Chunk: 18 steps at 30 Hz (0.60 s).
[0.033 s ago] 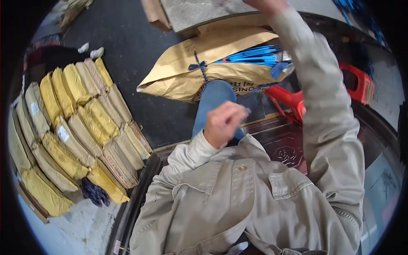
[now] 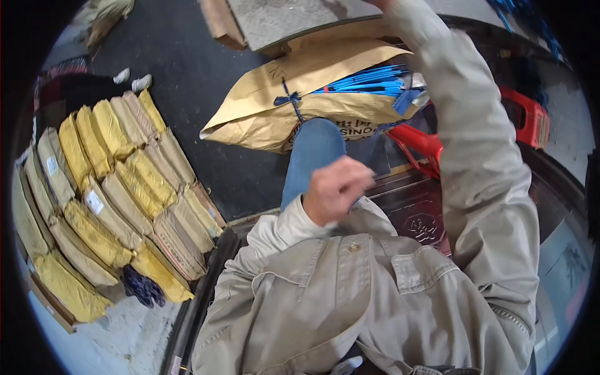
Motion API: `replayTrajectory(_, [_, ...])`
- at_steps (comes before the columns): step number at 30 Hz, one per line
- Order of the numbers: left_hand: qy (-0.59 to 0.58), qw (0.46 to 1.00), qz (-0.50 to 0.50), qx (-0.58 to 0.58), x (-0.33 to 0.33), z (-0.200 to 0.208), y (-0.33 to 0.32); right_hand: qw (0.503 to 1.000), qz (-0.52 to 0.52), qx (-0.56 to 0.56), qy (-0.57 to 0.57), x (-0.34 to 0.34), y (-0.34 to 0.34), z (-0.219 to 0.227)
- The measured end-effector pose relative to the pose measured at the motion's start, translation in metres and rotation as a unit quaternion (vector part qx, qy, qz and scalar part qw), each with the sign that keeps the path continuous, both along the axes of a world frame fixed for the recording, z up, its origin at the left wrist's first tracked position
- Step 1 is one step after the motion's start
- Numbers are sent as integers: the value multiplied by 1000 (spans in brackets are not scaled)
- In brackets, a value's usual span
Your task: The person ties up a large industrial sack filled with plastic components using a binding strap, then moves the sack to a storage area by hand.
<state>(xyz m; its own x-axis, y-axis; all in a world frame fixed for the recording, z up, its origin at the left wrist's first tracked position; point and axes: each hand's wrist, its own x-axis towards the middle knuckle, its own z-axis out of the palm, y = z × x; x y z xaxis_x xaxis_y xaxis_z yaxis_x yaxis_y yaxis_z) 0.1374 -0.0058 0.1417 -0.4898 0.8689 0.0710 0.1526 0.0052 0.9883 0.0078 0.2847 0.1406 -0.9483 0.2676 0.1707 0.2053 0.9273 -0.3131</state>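
My left hand (image 2: 337,190) is raised in front of my chest, above my knee, with its fingers curled closed and smeared a little by motion. Whatever it may hold is hidden. At the top edge, past the work surface's rim, my right hand (image 2: 379,4) is almost wholly cut off, so its fingers do not show. Between the two lies a brown paper sack (image 2: 250,119), tied with a dark blue cord (image 2: 288,98). Thin blue strips (image 2: 369,81) fill its opening.
Rows of yellow and tan wrapped packages (image 2: 103,181) stand at the left, with a dark purple bundle (image 2: 142,287) beside them. A red plastic stool (image 2: 420,142) is under my right arm. The grey work surface (image 2: 294,22) spans the far side.
My right hand has gone farther up and mostly out of the picture. My left hand has shifted slightly to the right and nearer to me, still curled.
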Motion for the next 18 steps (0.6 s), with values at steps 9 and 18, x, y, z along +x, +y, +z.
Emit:
replayTrajectory(9, [-83, 993, -31, 82, -3, 25, 11, 996, 67, -45, 43, 39, 11, -8])
replayTrajectory(18, [-292, 948, -49, -120, 15, 29, 38, 741, -57, -655, 132, 262, -143, 12])
